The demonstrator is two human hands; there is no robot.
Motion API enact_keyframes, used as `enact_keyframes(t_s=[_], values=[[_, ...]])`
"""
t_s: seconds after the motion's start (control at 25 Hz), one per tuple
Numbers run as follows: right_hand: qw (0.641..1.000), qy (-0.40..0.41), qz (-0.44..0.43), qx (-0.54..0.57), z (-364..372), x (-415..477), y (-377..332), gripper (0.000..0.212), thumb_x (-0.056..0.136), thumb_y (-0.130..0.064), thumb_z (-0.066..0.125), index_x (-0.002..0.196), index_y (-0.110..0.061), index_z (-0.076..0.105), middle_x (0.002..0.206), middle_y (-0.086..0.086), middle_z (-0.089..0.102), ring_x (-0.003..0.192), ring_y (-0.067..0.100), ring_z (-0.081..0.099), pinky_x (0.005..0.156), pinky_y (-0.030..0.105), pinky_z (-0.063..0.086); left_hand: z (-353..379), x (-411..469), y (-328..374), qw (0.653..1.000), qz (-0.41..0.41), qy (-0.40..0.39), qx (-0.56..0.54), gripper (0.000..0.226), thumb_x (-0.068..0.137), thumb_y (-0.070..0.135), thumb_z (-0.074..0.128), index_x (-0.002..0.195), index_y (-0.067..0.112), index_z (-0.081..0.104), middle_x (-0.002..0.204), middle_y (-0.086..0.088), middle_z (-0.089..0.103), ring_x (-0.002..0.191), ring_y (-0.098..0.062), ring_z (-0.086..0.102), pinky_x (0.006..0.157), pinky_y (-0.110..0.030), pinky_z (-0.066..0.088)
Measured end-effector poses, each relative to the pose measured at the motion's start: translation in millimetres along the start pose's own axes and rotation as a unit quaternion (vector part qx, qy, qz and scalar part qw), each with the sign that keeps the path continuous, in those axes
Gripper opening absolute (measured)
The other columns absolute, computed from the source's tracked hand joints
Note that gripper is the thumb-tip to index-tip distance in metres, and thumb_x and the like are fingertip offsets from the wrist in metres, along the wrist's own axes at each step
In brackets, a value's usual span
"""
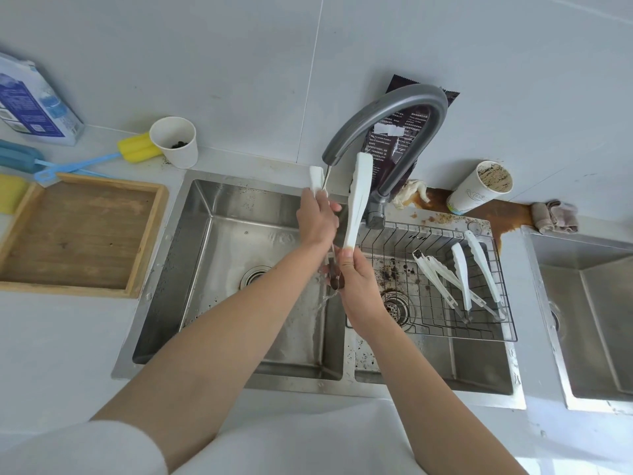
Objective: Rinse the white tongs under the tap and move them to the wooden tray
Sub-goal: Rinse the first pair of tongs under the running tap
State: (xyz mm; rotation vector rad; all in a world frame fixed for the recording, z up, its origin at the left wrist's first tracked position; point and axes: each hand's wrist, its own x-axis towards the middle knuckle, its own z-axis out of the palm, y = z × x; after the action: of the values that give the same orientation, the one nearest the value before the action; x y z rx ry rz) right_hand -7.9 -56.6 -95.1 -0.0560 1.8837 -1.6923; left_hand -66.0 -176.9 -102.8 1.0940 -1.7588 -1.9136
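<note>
Pale surface (68, 337) w/ sink (191, 269) set in. Left of sink: wooden tray (147, 241). Behind-left: paper cup (178, 145), yellow brush (137, 150), blue box (30, 104). Behind-right: stained cup (476, 190) at brown spill (507, 214), rag (555, 217) beside; dark bag (394, 132) behind sink.

I see the white plastic tongs (358, 200), dark metal at the hinge, spread in a V: hinge down, arms up, either side of the spout of the grey arched tap (394, 108). The shallow square wooden tray (78, 234) lies flat just left of the sink (191, 269).
</note>
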Motion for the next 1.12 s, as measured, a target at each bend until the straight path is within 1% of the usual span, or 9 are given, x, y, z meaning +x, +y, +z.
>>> enact_keyframes(t_s=[0.12, 0.28, 0.4, 0.48, 0.6, 0.76, 0.84, 1.04, 1.12], values=[[1.0, -0.002, 0.022, 0.017, 1, -1, 3, 0.029, 0.106, -0.032, 0.035, 0.107, -0.015, 0.059, 0.102, 0.006, 0.062, 0.085, 0.011, 0.067, 0.075, 0.028, 0.055, -5, 16, 18, 0.999, 0.031, -0.004, -0.011, 0.014, 0.105, 0.027, 0.035, 0.107, 0.016, 0.044, 0.081, 0.001, 0.061, 0.039, -0.003, 0.046, 0.038, -0.015, 0.039], [0.996, 0.009, 0.043, 0.076, 4, 0, -2, 0.027, 0.105, -0.034, 0.039, 0.103, -0.017, 0.061, 0.102, 0.003, 0.063, 0.091, 0.016, 0.066, 0.075, 0.032, 0.057, -3, 18, 25, 0.998, 0.06, -0.011, 0.0, 0.016, 0.106, 0.024, 0.036, 0.107, 0.012, 0.047, 0.075, 0.001, 0.06, 0.041, -0.005, 0.048, 0.039, -0.018, 0.039], [0.993, 0.043, 0.03, 0.104, 3, 4, -10, 0.03, 0.106, -0.034, 0.04, 0.091, -0.022, 0.063, 0.099, 0.0, 0.065, 0.084, 0.015, 0.063, 0.067, 0.031, 0.052, 4, 8, 22, 0.997, 0.072, -0.008, 0.01, 0.015, 0.105, 0.021, 0.035, 0.109, 0.011, 0.045, 0.075, 0.002, 0.06, 0.049, -0.007, 0.052, 0.043, -0.017, 0.041], [0.99, 0.046, 0.017, 0.133, 3, 6, -17, 0.038, 0.106, -0.033, 0.038, 0.079, -0.029, 0.063, 0.084, -0.006, 0.065, 0.071, 0.011, 0.058, 0.062, 0.027, 0.046, 9, -2, 14, 0.996, 0.084, -0.027, 0.026, 0.016, 0.106, 0.025, 0.033, 0.108, 0.012, 0.042, 0.072, 0.003, 0.059, 0.047, -0.004, 0.051, 0.044, -0.018, 0.041], [0.99, 0.043, 0.013, 0.132, 0, 6, -18, 0.034, 0.107, -0.033, 0.036, 0.084, -0.023, 0.059, 0.069, -0.012, 0.062, 0.061, 0.006, 0.055, 0.059, 0.025, 0.041, 11, -15, -2, 0.996, 0.068, -0.052, 0.011, 0.016, 0.106, 0.028, 0.031, 0.101, 0.015, 0.037, 0.066, 0.004, 0.053, 0.04, -0.001, 0.044, 0.042, -0.02, 0.038], [0.993, 0.029, 0.03, 0.11, -2, 0, -6, 0.029, 0.106, -0.034, 0.037, 0.091, -0.021, 0.058, 0.09, -0.005, 0.065, 0.074, 0.012, 0.058, 0.061, 0.026, 0.044, 4, -9, -1, 0.999, 0.043, -0.032, -0.006, 0.005, 0.105, 0.02, 0.035, 0.106, 0.017, 0.039, 0.081, -0.001, 0.061, 0.049, -0.006, 0.049, 0.043, -0.019, 0.04], [0.995, 0.027, 0.037, 0.094, -2, -3, 0, 0.029, 0.105, -0.036, 0.038, 0.099, -0.018, 0.06, 0.099, 0.0, 0.065, 0.078, 0.012, 0.062, 0.062, 0.027, 0.048, 1, 3, 12, 0.999, 0.048, -0.006, -0.018, 0.011, 0.104, 0.014, 0.037, 0.113, 0.019, 0.039, 0.091, -0.003, 0.062, 0.056, -0.009, 0.053, 0.043, -0.016, 0.041], [0.996, 0.017, 0.024, 0.089, -1, -4, -2, 0.029, 0.104, -0.039, 0.04, 0.099, -0.02, 0.062, 0.101, -0.002, 0.066, 0.082, 0.013, 0.065, 0.063, 0.029, 0.05, -2, 19, 26, 0.997, 0.066, 0.027, -0.008, 0.012, 0.105, 0.014, 0.036, 0.104, 0.019, 0.046, 0.083, -0.007, 0.062, 0.058, -0.014, 0.056, 0.042, -0.014, 0.042], [0.995, 0.021, 0.028, 0.092, 0, -6, -2, 0.028, 0.104, -0.038, 0.041, 0.099, -0.019, 0.062, 0.1, -0.001, 0.064, 0.082, 0.014, 0.065, 0.062, 0.028, 0.049, -1, 19, 27, 0.998, 0.058, 0.038, 0.01, 0.017, 0.106, 0.02, 0.035, 0.104, 0.016, 0.051, 0.08, -0.009, 0.063, 0.06, -0.02, 0.06, 0.048, -0.023, 0.049]])
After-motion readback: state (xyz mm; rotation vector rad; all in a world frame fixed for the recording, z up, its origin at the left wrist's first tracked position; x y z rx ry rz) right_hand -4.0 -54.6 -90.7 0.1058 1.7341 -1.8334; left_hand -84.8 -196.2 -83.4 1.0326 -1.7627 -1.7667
